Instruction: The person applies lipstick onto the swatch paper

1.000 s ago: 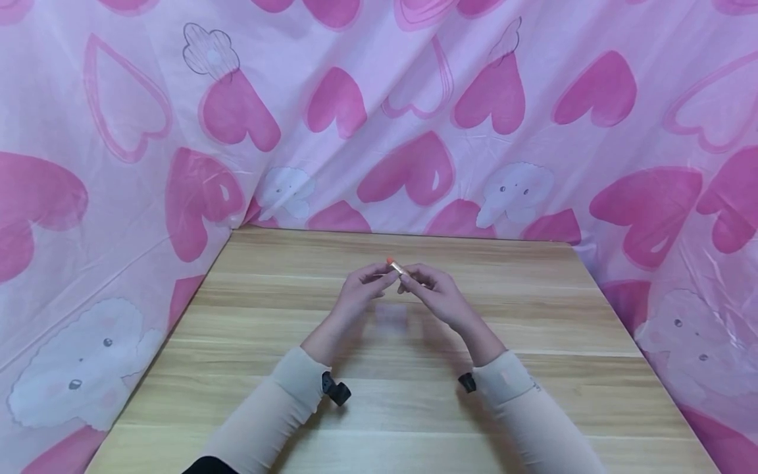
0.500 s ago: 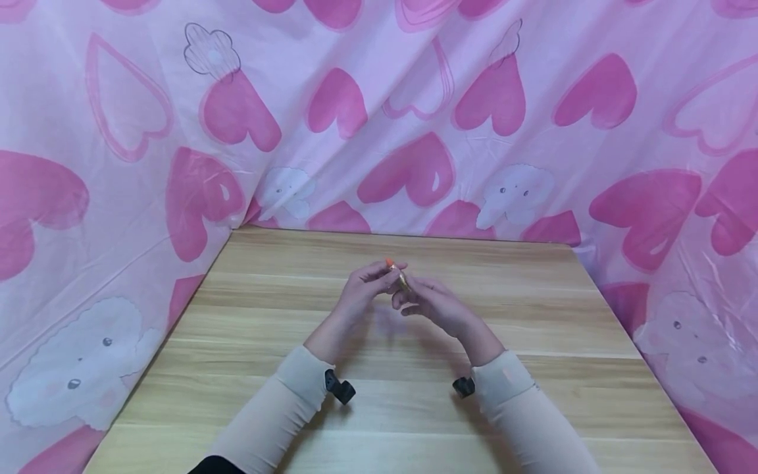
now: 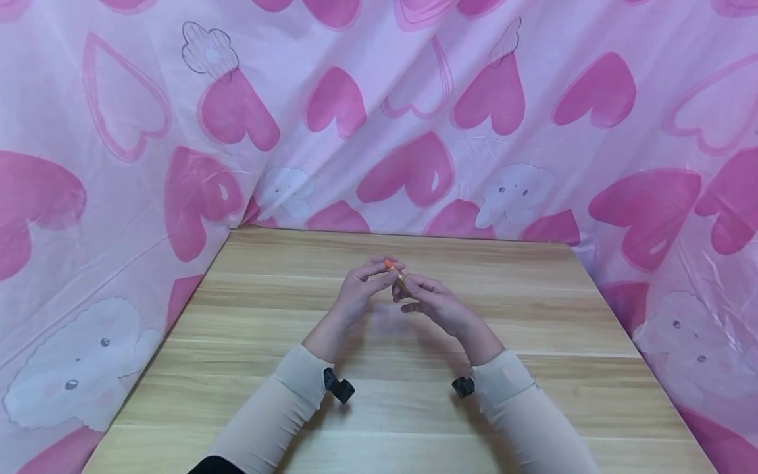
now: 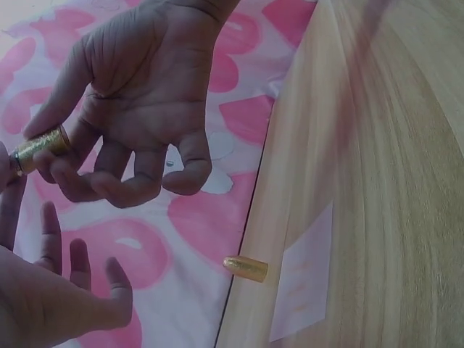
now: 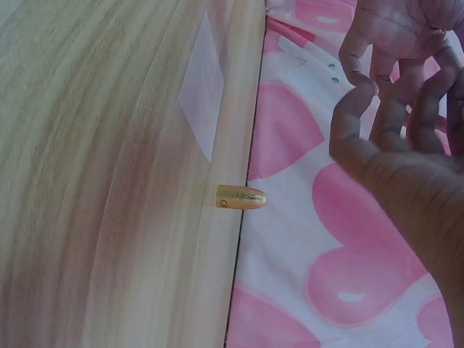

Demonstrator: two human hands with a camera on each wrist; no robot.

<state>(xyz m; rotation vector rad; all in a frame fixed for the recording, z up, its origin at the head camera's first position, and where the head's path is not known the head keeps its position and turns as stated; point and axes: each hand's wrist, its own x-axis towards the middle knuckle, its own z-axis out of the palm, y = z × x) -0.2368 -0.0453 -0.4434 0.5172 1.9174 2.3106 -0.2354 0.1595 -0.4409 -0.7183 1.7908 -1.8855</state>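
Note:
A lipstick with an orange tip (image 3: 388, 264) and a gold tube is held tilted above the table between both hands. My left hand (image 3: 358, 289) holds its upper part with thumb and fingers, just below the orange tip. The thumb and index finger of my right hand (image 3: 441, 304) pinch the gold base (image 4: 42, 148), while the other fingers are loosely curled beneath. In both wrist views a gold, bullet-shaped lipstick cap (image 4: 246, 268) stands upright on the table. The hands hide this cap in the head view.
A pale paper slip (image 4: 303, 279) with faint orange marks lies on the wooden table (image 3: 403, 421), on the near side of the cap. Pink heart-patterned curtain (image 3: 408, 164) hangs along the back and both sides.
My right hand has turned and shifted its grip on the lipstick base, its lower fingers spreading away. More of the orange tip shows. The left hand has stayed nearly in place.

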